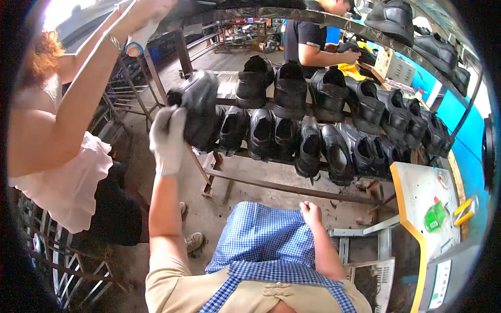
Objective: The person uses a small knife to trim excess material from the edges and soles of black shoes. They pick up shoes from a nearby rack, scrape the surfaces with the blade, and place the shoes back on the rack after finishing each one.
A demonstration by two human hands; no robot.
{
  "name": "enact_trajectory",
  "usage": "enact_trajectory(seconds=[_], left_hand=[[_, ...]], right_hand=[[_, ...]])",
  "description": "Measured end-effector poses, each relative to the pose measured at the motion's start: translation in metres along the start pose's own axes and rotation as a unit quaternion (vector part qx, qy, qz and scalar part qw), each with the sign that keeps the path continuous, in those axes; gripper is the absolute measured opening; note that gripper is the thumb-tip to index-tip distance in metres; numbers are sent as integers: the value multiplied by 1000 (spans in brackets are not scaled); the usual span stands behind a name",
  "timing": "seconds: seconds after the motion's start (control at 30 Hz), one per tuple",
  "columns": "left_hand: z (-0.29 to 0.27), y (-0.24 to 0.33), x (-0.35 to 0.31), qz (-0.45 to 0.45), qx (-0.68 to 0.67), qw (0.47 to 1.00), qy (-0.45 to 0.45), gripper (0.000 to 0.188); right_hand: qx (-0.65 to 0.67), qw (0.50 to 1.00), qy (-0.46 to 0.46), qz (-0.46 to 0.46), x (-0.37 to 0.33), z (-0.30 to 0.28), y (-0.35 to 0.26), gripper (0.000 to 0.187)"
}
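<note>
My left hand (168,136), in a white glove, is raised at the left end of a shoe rack. Its fingers are closed on a black leather shoe (201,107), which is smeared by motion. Bare and curled, my right hand (311,213) rests beside the edge of my blue checked apron (261,227). Whether anything is inside those fingers cannot be made out. Right of the held shoe, several black shoes (290,86) line the rack's upper row. More black shoes (261,133) sit in the row beneath.
The metal rack (282,189) spans the space before me, with shoes (391,21) on its top shelf too. Close on my left stands a person (73,130) with raised arms. Another person (308,44) works behind the rack. A bench (417,208) at right holds a green container (434,216).
</note>
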State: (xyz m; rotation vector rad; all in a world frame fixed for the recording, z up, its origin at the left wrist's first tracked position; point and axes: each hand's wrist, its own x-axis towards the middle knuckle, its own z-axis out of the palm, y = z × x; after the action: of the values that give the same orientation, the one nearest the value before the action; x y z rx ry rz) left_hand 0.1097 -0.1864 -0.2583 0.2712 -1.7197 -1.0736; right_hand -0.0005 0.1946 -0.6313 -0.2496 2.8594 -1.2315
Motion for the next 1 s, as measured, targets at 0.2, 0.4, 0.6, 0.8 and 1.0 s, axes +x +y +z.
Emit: enact_trajectory(seconds=[0.2,0.4,0.6,0.8,1.0], left_hand=[[-26,2,-113,-150,-227,958,95,32],[20,-43,-202,-576,-477,661,-61,40],[36,-25,-220,-626,-515,547,-209,52],[42,-4,-218,-493,-458,698,-246,44],[37,6,-223,-451,-341,777,-276,33]], right_hand=[[296,931,-148,-153,-42,-41,-128,32],[322,903,-125,-255,-72,-69,-218,69],[412,884,-134,-175,-46,-57,-182,40],[182,912,13,-366,-49,-110,-202,42],[-32,855,-1,-517,-49,-143,-234,44]])
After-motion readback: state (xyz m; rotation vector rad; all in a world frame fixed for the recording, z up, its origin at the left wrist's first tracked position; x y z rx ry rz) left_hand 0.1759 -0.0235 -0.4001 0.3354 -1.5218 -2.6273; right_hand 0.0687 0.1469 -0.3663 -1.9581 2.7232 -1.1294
